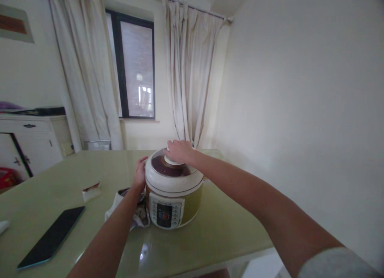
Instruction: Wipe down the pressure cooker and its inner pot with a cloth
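Note:
A white and olive-green electric pressure cooker (177,184) stands upright on the table, its control panel facing me. My right hand (180,151) reaches over the top with its fingers closed around the white lid handle (174,161), which it partly covers. On the left side, my left hand (140,174) grips the cooker's upper edge near the lid; some of its fingers are hidden behind the rim. The lid sits on the body. A crumpled cloth (141,215) lies against the cooker's left side, under my left forearm.
The pale green table (234,226) has a glossy top. On its left lie a dark tablet or large phone (52,236) and a small white packet (91,193). A white cabinet (36,138) stands at far left; a wall (300,110) rises to the right.

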`<act>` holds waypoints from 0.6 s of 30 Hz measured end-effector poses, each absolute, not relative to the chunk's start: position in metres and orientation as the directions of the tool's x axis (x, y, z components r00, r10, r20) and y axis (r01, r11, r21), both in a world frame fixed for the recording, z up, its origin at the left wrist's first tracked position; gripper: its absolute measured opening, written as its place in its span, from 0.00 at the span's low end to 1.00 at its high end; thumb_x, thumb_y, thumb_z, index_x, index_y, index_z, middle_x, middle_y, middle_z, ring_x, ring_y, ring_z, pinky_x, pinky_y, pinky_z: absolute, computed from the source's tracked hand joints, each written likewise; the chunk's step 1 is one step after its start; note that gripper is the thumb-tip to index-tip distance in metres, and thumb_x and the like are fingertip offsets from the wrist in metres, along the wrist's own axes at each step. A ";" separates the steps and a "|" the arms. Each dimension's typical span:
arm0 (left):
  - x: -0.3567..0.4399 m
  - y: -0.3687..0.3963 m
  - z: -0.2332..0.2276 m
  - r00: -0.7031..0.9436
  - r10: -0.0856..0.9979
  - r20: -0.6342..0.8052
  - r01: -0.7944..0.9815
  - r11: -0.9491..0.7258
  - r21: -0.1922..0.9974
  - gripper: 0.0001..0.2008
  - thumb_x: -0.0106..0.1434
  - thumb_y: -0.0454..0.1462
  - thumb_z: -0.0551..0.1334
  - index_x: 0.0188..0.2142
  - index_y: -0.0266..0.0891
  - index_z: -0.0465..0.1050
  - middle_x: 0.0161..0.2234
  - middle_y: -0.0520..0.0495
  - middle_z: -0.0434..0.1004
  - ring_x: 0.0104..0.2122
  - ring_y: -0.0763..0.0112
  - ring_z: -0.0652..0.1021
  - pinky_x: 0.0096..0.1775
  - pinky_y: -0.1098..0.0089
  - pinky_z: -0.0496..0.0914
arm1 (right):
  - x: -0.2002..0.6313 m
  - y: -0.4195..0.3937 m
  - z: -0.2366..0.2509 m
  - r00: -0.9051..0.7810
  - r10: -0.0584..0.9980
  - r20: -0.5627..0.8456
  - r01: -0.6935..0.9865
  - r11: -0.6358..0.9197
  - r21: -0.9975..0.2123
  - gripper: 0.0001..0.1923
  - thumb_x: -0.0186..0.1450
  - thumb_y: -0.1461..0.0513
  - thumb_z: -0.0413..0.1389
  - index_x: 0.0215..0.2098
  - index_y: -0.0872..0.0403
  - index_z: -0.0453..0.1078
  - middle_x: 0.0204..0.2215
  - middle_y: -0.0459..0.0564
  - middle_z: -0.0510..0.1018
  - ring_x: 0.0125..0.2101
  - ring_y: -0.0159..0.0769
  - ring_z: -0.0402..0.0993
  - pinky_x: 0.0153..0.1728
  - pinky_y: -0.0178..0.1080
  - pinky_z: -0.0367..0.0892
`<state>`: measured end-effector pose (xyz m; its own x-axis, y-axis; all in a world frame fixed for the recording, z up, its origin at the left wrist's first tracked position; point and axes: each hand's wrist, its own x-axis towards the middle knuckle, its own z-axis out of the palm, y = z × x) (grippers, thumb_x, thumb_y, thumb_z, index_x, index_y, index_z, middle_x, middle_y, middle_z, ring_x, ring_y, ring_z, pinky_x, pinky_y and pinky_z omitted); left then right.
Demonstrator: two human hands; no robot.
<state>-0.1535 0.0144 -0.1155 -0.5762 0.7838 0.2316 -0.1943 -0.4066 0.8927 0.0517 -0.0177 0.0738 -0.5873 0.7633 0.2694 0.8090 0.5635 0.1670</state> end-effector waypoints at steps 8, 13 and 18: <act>-0.153 0.017 -0.116 -0.563 0.798 0.217 -0.226 -0.401 0.888 0.19 0.55 0.45 0.65 0.43 0.39 0.77 0.37 0.47 0.82 0.40 0.60 0.80 0.45 0.63 0.73 | 0.065 -0.010 0.076 -0.697 0.679 0.231 0.717 0.648 0.258 0.30 0.77 0.42 0.41 0.59 0.52 0.70 0.57 0.62 0.79 0.55 0.54 0.78 0.49 0.51 0.73; -0.153 0.017 -0.117 -0.563 0.800 0.208 -0.231 -0.394 0.889 0.18 0.56 0.45 0.64 0.43 0.40 0.77 0.34 0.48 0.81 0.40 0.58 0.80 0.44 0.61 0.74 | 0.067 -0.006 0.076 -0.740 0.636 0.220 0.671 0.668 0.323 0.27 0.78 0.44 0.42 0.58 0.51 0.70 0.56 0.59 0.80 0.53 0.51 0.79 0.48 0.48 0.73; -0.154 0.019 -0.120 -0.583 0.783 0.216 -0.190 -0.390 0.901 0.16 0.57 0.44 0.63 0.43 0.39 0.78 0.37 0.45 0.81 0.43 0.56 0.79 0.47 0.59 0.74 | 0.070 -0.005 0.075 -0.785 0.583 0.209 0.616 0.705 0.351 0.25 0.79 0.45 0.41 0.59 0.49 0.69 0.57 0.56 0.79 0.53 0.49 0.79 0.48 0.47 0.73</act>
<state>-0.1543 0.0187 -0.1196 -0.5834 0.7830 0.2160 -0.1895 -0.3899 0.9012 0.0702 -0.0051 0.0747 -0.7854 0.5826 0.2093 0.6164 0.7047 0.3514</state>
